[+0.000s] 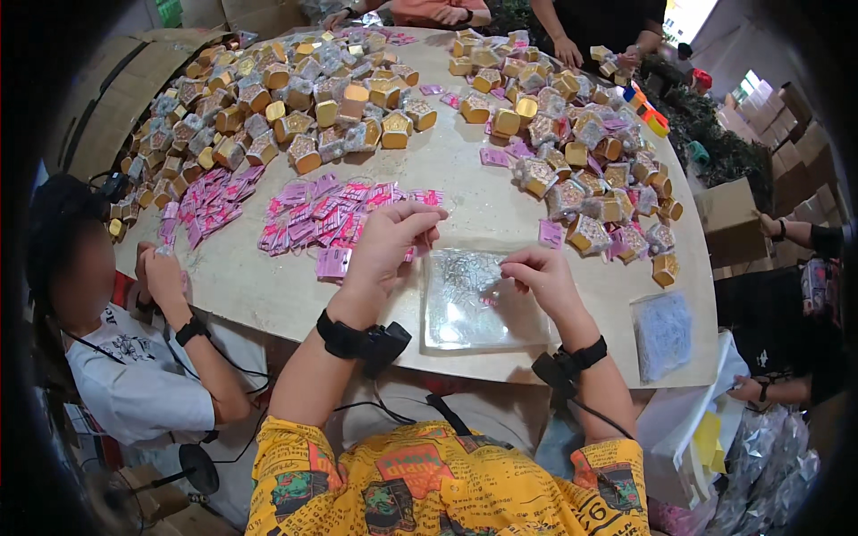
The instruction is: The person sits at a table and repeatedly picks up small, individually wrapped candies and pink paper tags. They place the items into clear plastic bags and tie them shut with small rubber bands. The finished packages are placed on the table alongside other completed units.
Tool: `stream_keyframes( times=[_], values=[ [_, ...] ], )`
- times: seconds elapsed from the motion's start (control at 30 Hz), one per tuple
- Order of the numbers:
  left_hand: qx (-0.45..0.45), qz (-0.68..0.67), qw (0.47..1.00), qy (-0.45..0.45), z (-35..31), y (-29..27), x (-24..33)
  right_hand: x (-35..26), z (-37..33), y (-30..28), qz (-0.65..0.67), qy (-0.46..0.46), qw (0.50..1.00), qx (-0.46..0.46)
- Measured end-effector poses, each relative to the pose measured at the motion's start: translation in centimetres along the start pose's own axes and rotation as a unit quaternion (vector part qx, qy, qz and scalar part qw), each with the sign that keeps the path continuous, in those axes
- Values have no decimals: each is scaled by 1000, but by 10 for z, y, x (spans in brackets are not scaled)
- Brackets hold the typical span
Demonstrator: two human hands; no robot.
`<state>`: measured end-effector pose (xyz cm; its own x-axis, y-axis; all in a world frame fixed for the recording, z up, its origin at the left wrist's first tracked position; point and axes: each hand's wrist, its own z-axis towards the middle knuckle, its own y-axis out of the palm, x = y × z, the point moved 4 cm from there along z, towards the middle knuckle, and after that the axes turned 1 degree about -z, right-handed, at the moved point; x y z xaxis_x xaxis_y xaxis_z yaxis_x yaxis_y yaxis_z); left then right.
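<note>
My left hand (393, 239) is raised over the table with thumb and forefinger pinched together. A bit of pink shows beneath its fingers, but I cannot tell whether it is held. My right hand (543, 282) is above the right part of a shallow clear plastic tray (438, 337), its fingertips closed in a pinch; anything in them is too small to make out. Thin clear strands (469, 272) lie in the tray. Just beyond my left hand spreads a heap of small pink printed tags (313, 214), with a paler tag (333, 263) at its near edge.
Wrapped gold-and-white pentagonal boxes (304, 152) are piled at the far left, with another pile (590, 179) at the right. A bag of bluish strands (662, 335) lies near the right edge. Another person (134, 357) works at my left; others stand around the table.
</note>
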<state>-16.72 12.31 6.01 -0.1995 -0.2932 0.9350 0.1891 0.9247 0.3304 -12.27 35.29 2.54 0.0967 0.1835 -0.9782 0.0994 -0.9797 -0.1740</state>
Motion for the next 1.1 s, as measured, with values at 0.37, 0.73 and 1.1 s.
stream_keyframes(
  times=[0.37, 0.73, 1.1],
  values=[
    [-140, 105, 985, -9, 8, 34, -21, -3, -3, -2, -39, -70, 996, 27],
    [-185, 98, 978, -9, 5, 41, -27, -43, -41, 12, -295, -469, 815, 172],
    [-157, 136, 977, 40, -1, 41, -24, -38, -26, 9, -523, -316, 790, -46]
  ],
)
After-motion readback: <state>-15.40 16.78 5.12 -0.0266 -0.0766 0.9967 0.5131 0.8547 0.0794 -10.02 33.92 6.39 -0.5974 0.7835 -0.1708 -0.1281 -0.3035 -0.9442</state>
